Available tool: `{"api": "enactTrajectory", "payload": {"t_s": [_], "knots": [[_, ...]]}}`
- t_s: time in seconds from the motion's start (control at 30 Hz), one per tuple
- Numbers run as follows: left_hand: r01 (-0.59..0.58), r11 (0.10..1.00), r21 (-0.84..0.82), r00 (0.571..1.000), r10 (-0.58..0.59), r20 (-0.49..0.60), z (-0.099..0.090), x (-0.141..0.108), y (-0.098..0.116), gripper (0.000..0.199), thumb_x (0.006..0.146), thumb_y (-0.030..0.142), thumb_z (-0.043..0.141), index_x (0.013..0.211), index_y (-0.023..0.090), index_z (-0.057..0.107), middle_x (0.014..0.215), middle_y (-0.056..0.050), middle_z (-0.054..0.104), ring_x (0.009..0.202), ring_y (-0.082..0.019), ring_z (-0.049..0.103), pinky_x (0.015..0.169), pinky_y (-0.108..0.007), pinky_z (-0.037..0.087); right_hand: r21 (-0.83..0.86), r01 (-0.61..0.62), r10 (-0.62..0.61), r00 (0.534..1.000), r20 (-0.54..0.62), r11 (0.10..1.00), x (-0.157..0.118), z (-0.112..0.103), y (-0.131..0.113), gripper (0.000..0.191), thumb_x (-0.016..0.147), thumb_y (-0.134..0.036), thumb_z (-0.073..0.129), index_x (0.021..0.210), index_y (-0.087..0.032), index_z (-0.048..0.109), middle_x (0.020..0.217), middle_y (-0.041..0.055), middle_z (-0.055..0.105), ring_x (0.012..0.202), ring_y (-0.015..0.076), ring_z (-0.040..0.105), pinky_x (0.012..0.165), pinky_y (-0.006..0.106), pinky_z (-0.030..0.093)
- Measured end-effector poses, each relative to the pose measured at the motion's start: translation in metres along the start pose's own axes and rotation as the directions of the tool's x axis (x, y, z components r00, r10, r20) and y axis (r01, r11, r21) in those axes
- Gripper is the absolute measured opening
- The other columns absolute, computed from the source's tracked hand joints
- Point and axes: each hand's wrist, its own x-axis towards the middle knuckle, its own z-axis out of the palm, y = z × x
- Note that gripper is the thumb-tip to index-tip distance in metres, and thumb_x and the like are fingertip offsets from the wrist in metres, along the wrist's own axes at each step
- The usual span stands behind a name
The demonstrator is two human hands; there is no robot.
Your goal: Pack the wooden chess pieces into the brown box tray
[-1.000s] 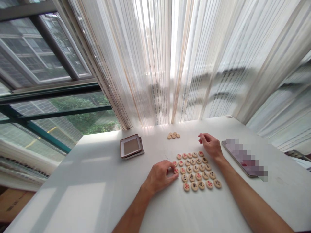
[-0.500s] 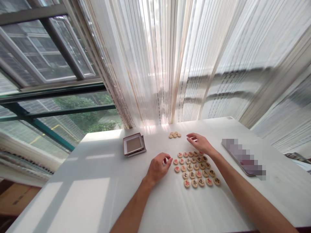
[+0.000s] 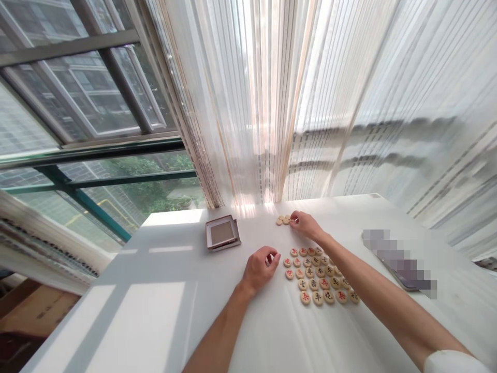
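Note:
Several round wooden xiangqi pieces (image 3: 324, 283) lie face up in rough rows, with red and black characters. My left hand (image 3: 261, 267) rests on the table just left of them, fingers curled and thumb against the index finger, with nothing seen between them. Further back sits a small cluster of pieces with plain sides up (image 3: 280, 220). At the right side of that cluster my right hand (image 3: 305, 224) has its fingertips closed on one piece, which the fingers partly hide. My right forearm covers the right end of the rows.
An open shallow box (image 3: 222, 233) with a reddish rim stands at the back left of the white table (image 3: 128, 305). A flat item, blurred out (image 3: 402, 261), lies on the right. Sheer curtains (image 3: 267, 103) hang along the back edge, beside a window (image 3: 97, 93).
My right hand has moved left to the plain-side-up cluster and closed its fingers at a piece there. My left hand has stayed beside the rows. The view has shifted slightly.

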Motion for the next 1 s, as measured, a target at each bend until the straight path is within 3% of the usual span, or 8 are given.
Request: {"api": "enactTrajectory", "payload": {"t_s": [0.2,0.4,0.57,0.77,1.0], "knots": [[-0.023,1.000,-0.015,0.999,0.023,-0.022,0.000,0.001,0.001,0.012,0.094,0.027,0.057,0.090,0.020,0.066,0.082,0.000,0.069,0.065,-0.012,0.060,0.067,-0.025,0.050,0.079,0.043,-0.040,0.998,-0.040,0.996,-0.026,-0.015,-0.011,0.017,0.092,-0.032,0.063,0.102,-0.019,0.067,0.100,0.0081,0.072,0.085,0.0212,0.069,0.076,0.035,0.056],[-0.049,0.998,-0.048,0.997,0.046,-0.061,0.000,-0.001,0.008,0.018,0.094,0.024,0.057,0.112,0.023,0.061,0.097,-0.001,0.069,0.070,-0.012,0.062,0.072,-0.028,0.053,0.288,0.182,-0.193,0.981,0.009,0.940,-0.076,-0.028,-0.045,0.022,0.091,-0.041,0.061,0.102,-0.023,0.065,0.095,0.0029,0.074,0.083,0.0173,0.071,0.073,0.028,0.058],[-0.103,0.990,-0.097,0.988,0.090,-0.123,0.002,-0.004,0.014,0.030,0.093,0.027,0.061,0.122,0.024,0.054,0.111,-0.004,0.066,0.079,-0.014,0.066,0.071,-0.029,0.055,0.504,0.201,-0.255,0.966,0.040,0.840,-0.110,-0.019,-0.061,0.026,0.093,-0.044,0.060,0.102,-0.021,0.064,0.095,0.0037,0.072,0.082,0.0173,0.071,0.072,0.029,0.059],[-0.148,0.980,-0.133,0.984,0.133,-0.116,0.006,-0.006,0.016,0.027,0.095,0.028,0.060,0.122,0.024,0.055,0.109,-0.005,0.065,0.084,-0.015,0.067,0.073,-0.030,0.057,0.622,0.158,-0.251,0.966,0.064,0.767,-0.125,-0.007,-0.061,0.024,0.092,-0.042,0.063,0.102,-0.021,0.063,0.092,0.0038,0.070,0.079,0.0184,0.071,0.071,0.031,0.058],[-0.164,0.969,-0.183,0.985,0.153,-0.075,0.007,-0.006,0.019,0.021,0.098,0.028,0.056,0.119,0.025,0.060,0.109,-0.005,0.066,0.084,-0.015,0.066,0.074,-0.030,0.058,0.596,0.233,-0.282,0.959,-0.011,0.769,-0.133,-0.005,-0.056,0.018,0.094,-0.036,0.062,0.105,-0.021,0.064,0.092,0.0038,0.071,0.084,0.0186,0.069,0.078,0.033,0.058]]}}
